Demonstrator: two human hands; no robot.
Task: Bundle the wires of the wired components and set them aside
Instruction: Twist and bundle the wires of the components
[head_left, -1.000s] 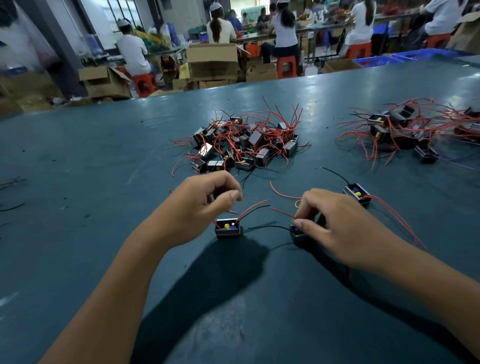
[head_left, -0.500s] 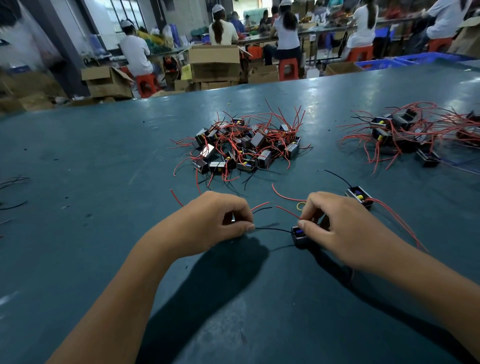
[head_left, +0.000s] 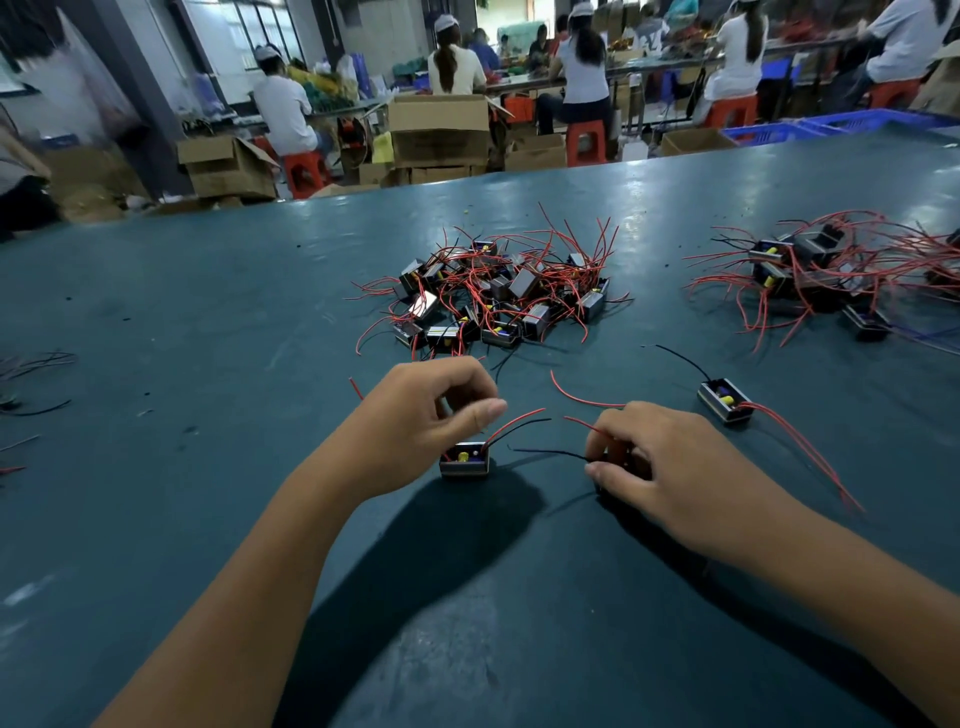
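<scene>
While the left hand hovers with curled fingers just above a small black box component, its thumb and fingertips seem to pinch something, though blur hides what. That component sits on the teal table, yellow and blue parts showing inside, 1 red and 1 black wire trailing right. Fingers of the right hand curl over a second component, mostly hidden. Behind lies a pile of components tangled in red wires. No writing is legible.

Smooth teal tabletop with a dull sheen and scuffs. Small component has a shiny, probably metal casing. Glossy plastic-coated red wires. Matt brown cardboard boxes behind.
</scene>
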